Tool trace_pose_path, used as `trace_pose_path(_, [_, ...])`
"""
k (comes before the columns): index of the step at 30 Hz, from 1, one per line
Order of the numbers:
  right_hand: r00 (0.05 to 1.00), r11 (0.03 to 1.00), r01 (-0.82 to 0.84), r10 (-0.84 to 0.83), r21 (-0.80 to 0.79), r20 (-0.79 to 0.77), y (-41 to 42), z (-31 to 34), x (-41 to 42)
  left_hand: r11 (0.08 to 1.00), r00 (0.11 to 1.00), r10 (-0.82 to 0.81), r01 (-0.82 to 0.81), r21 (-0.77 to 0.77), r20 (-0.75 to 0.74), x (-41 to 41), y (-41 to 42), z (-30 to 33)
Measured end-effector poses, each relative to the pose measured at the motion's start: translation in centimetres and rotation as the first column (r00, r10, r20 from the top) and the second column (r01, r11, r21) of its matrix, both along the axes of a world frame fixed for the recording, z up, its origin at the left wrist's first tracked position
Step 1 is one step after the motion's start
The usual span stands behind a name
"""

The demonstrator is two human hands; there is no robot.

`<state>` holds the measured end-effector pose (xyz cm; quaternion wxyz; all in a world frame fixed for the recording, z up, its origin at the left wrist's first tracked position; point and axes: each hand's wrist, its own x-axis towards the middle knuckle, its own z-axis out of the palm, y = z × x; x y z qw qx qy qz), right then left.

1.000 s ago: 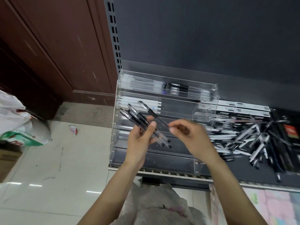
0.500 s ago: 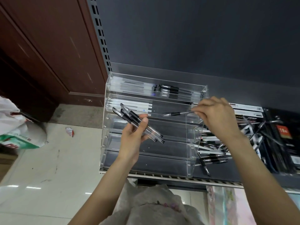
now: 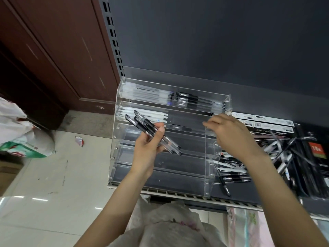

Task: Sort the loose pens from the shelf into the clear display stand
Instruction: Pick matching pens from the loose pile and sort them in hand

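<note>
Head view, the only one supplied. The left hand grips a bundle of black pens, fingers and thumb curled round the barrels, held tilted in front of the middle tiers of the clear display stand. The right hand reaches over the stand's right side at the level of the second tier, fingers extended leftward. Whether they pinch a pen cannot be told; none is visible at the fingertips.

The stand sits on the shelf. Its top tier holds clear-barrelled pens and some black-grip pens. The second tier holds white pens at the left. The lower tiers appear unfilled. The loose pens lie in a heap on the shelf just right of the stand, well short of sorted.

Judgement: the step in hand is feeding pens from the left-hand bundle into a tier, one at a time. The task is at an early stage. The next move calls for the right hand to draw a single pen from the bundle and lay it lengthwise, level with the tier channel, clearing the acrylic lip.

Writing: flat boxes behind the heap carry barcodes and small print, illegible. A dark pack bears a red label reading roughly "18x"; uncertain. The green-and-white bag on the floor shows red lettering, cut off.
</note>
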<state>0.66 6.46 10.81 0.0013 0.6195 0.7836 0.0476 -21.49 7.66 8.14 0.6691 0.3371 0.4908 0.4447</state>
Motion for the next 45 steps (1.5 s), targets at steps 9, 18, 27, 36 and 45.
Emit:
trace_pose_path(9, [0.493, 0.958, 0.143, -0.286, -0.248, -0.822, -2.6, 0.8, -7.7, 0.986, 0.992, -0.127, 0.124, 0.115, 0.016, 1.7, -0.5, 0.3])
trace_pose_path(18, [0.896, 0.969, 0.23, -0.175, 0.091, -0.409, -1.2, 2.6, 0.0, 1.0, 0.996, -0.021, 0.02, 0.015, 0.087, 0.9, -0.1, -0.3])
trace_pose_path(27, [0.983, 0.979, 0.103, -0.128, -0.176, -0.135, 2.5, -0.3, 0.1, 0.999, 0.996, 0.027, -0.025, -0.027, 0.087, 0.0, -0.3, -0.6])
trace_pose_path(36, [0.991, 0.988, 0.116, -0.109, -0.1, 0.072, 2.3, -0.5, -0.3, 0.998, 0.996, 0.041, -0.038, -0.04, 0.081, 0.2, -0.5, -0.8])
trace_pose_path(45, [0.627, 0.973, 0.098, -0.224, -0.21, -0.746, -3.0, 0.9, -7.5, 0.999, 0.998, -0.024, 0.021, 0.046, 0.057, 1.7, -0.7, 0.1])
